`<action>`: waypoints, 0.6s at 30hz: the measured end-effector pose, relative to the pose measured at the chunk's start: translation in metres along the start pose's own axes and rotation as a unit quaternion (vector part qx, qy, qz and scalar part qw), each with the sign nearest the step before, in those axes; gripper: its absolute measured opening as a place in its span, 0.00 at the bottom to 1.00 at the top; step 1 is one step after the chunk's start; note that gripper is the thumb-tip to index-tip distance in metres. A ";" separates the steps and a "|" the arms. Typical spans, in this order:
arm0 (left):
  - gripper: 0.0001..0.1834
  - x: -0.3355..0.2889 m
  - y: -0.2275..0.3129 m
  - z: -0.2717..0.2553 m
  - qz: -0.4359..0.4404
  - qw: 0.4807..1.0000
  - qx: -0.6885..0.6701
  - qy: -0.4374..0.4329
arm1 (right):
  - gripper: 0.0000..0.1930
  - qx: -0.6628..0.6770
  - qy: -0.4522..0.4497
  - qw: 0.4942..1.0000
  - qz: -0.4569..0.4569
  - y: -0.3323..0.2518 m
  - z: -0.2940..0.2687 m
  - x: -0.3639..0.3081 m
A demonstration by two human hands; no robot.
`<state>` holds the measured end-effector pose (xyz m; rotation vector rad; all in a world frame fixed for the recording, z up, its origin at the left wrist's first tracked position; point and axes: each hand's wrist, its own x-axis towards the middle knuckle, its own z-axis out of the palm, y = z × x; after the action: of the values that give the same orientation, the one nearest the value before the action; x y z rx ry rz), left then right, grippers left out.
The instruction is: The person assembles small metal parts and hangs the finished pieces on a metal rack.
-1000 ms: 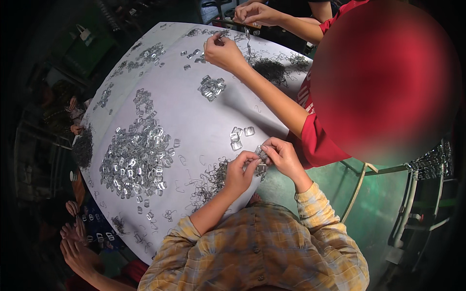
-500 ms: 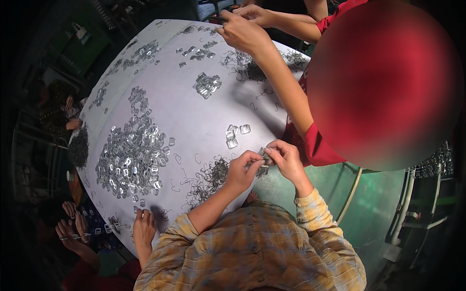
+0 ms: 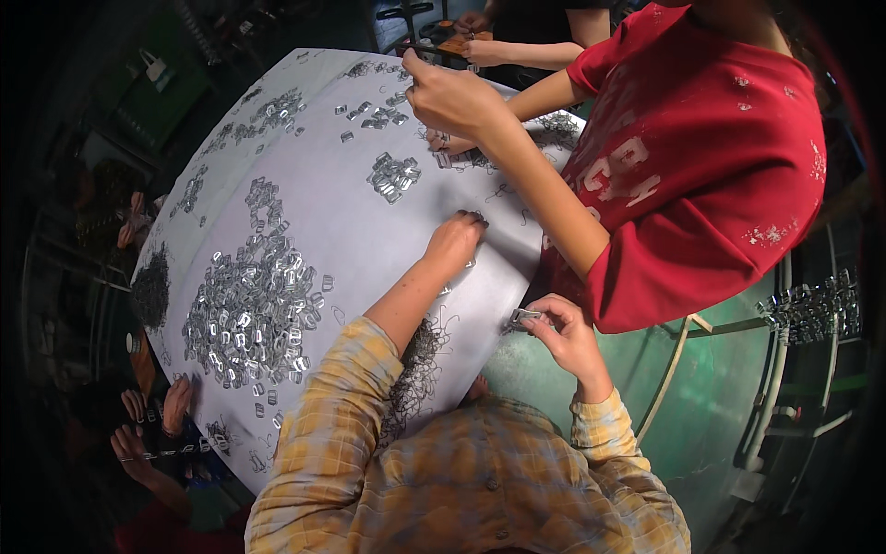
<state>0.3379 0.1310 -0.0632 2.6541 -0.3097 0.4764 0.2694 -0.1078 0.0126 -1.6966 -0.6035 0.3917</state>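
Observation:
My right hand (image 3: 565, 334) is closed in a pinch on a small metal buckle (image 3: 528, 316), just off the table's right edge. My left hand (image 3: 456, 242) reaches over the white table with its fingers bent down and together. The undersides of those fingers are hidden, so what they grip does not show. A couple of loose metal buckles (image 3: 447, 289) lie partly covered beside that hand. Below my left forearm spreads a heap of thin wire hooks (image 3: 420, 369).
A large pile of shiny buckles (image 3: 251, 314) lies to the left on the white table (image 3: 360, 240), with a smaller cluster (image 3: 394, 177) farther back. A co-worker in a red shirt (image 3: 692, 185) leans in from the right. Other people's hands (image 3: 148, 425) work at the left edge.
My hands have come apart: the left has moved forward over the loose buckles, while the right stays at the edge with a buckle. The co-worker in red has leaned back.

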 end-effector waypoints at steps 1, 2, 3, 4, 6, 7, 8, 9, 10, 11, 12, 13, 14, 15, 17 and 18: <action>0.07 0.007 -0.009 0.010 0.077 0.992 0.093 0.025 | 0.07 -0.001 0.002 1.000 -0.003 -0.001 0.000 -0.003; 0.07 0.013 -0.014 0.016 0.081 0.992 0.093 0.026 | 0.07 0.004 0.019 1.000 -0.004 -0.001 0.000 -0.006; 0.08 0.017 -0.018 0.022 0.086 0.982 0.164 -0.031 | 0.07 0.009 0.034 0.999 -0.005 -0.001 -0.001 -0.009; 0.09 0.022 -0.014 0.022 0.094 0.964 0.232 -0.089 | 0.07 0.008 0.040 0.999 -0.004 0.001 -0.002 -0.013; 0.08 0.029 -0.006 0.020 0.081 0.952 0.257 -0.147 | 0.08 0.011 0.072 0.997 -0.001 0.002 -0.004 -0.018; 0.07 0.029 -0.001 0.018 0.062 0.935 0.283 -0.206 | 0.08 0.012 0.074 0.997 0.001 0.004 -0.004 -0.019; 0.07 0.029 -0.001 0.019 0.064 0.934 0.282 -0.208 | 0.08 0.012 0.076 0.997 0.007 0.006 -0.005 -0.021; 0.07 0.028 -0.002 0.020 0.050 0.934 0.284 -0.212 | 0.08 0.012 0.077 0.997 0.013 0.008 -0.005 -0.022; 0.07 0.028 -0.003 0.019 0.037 0.933 0.288 -0.214 | 0.08 0.014 0.077 0.997 0.013 0.008 -0.006 -0.022; 0.07 0.026 -0.005 0.018 0.037 0.932 0.290 -0.214 | 0.09 0.019 0.076 0.997 0.015 0.008 -0.006 -0.021; 0.07 0.022 -0.009 0.016 0.028 0.937 0.285 -0.201 | 0.09 0.024 0.073 0.997 0.018 0.008 -0.005 -0.021; 0.07 0.023 -0.008 0.011 0.021 0.941 0.280 -0.186 | 0.09 0.025 0.075 0.997 0.016 0.009 -0.005 -0.020; 0.07 0.020 -0.006 0.005 0.023 0.941 0.282 -0.186 | 0.08 0.037 0.073 0.996 0.027 0.009 -0.005 -0.020; 0.07 0.015 -0.003 -0.001 -0.038 0.969 0.195 -0.146 | 0.08 0.048 0.072 0.996 0.037 0.009 -0.005 -0.019; 0.06 0.006 0.016 -0.015 -0.094 0.984 0.106 -0.108 | 0.07 0.060 0.073 0.995 0.039 0.009 -0.003 -0.019; 0.04 -0.001 0.028 -0.022 -0.116 0.989 -0.068 -0.066 | 0.07 0.070 0.070 0.994 0.041 0.009 -0.002 -0.019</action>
<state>0.3229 0.1164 -0.0347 2.5515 -0.0676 0.1985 0.2569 -0.1212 0.0031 -1.6030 -0.3945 0.3612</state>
